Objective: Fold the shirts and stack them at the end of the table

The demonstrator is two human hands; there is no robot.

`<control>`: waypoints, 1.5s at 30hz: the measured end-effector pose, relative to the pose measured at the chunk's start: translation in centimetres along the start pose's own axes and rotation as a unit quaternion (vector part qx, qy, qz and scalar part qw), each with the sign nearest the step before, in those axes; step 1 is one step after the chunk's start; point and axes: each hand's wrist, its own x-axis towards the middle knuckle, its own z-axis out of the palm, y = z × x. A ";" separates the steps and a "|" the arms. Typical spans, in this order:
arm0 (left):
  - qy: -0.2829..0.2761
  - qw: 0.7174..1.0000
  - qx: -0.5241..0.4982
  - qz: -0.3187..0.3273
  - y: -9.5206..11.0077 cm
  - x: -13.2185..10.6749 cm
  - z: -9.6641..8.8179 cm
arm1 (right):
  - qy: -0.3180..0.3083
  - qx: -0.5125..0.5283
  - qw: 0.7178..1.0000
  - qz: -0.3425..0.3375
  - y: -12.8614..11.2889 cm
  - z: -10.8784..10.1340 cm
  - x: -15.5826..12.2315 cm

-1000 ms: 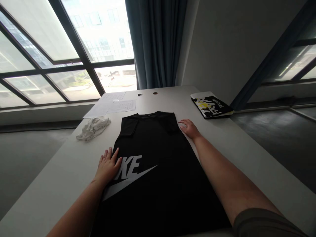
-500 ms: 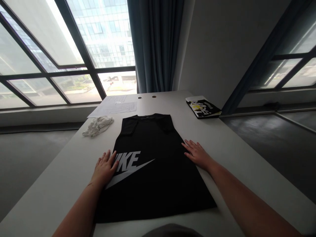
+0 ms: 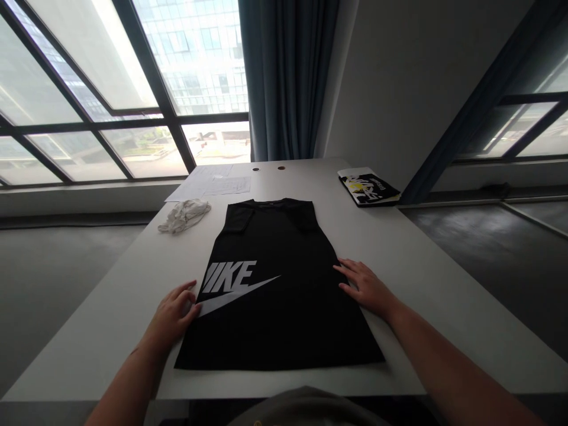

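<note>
Tending the side edges of a black NIKE T-shirt (image 3: pixel 284 319) w/ both hands, we've got it flat on the white table (image 3: pixel 444 307), neck at the far end & hem nearest us. Our L hand (image 3: pixel 172 310) is at the left edge by the logo (image 3: pixel 233 278), fingers loosely bent; thumb & index are v. close to the fabric, but can't tell if they pinch it. Our R hand (image 3: pixel 369 290) lies over the right edge, fingers spread & relaxed, grasping nothing.

To do this well, we'd press lightly w/ flat fingertips & stroke outward; dragging would prob. leave the edge wavy. Best to work both sides at approx. the same height so the body doesn't skew. The logo's first letter is cut off at the left edge, so it's a handy ref. for that line. Mind the sleeve (image 3: pixel 237 218) at our left, lying inward on top; it could shift if tugged. Crumpled white cloth (image 3: pixel 184 216), papers (image 3: pixel 226 186) & notebook (image 3: pixel 369 186) lie apart from the T-shirt, so elbow room's OK.
</note>
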 end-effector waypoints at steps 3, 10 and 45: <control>0.005 1.000 -0.015 0.004 0.6 -0.3 -0.1 | 0.011 -0.001 1.000 0.000 0.1 0.1 0.3; 0.034 0.997 -0.071 -0.014 1.6 0.2 -0.6 | 0.040 -0.004 0.999 -0.004 0.3 0.4 0.6; -0.007 0.987 -0.048 -0.150 5.7 -1.8 0.0 | 0.083 0.030 0.995 -0.036 -5.2 -0.4 10.5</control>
